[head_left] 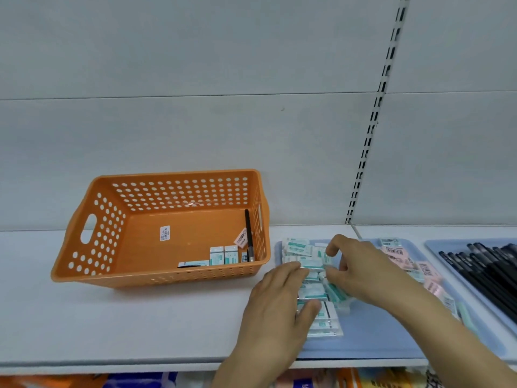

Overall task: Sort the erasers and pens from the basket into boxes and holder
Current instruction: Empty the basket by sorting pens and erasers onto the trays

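An orange perforated basket (112, 228) stands on the white shelf at the left. Inside it lie a black pen (248, 233), a pink eraser (241, 237) and a few teal-and-white erasers (223, 254). To its right a blue tray (372, 329) holds rows of teal-and-white erasers (300, 246) and, further right, pink erasers (397, 254). My left hand (275, 306) rests with straight fingers on the left side of the teal stack. My right hand (361, 267) has curled fingers pinching a teal eraser (326, 257) in the stack.
A second blue tray (436, 246) at the far right holds several black pens (492, 268). A slotted metal upright (372, 127) runs up the white back panel. Coloured packages (363, 379) show below the shelf's front edge.
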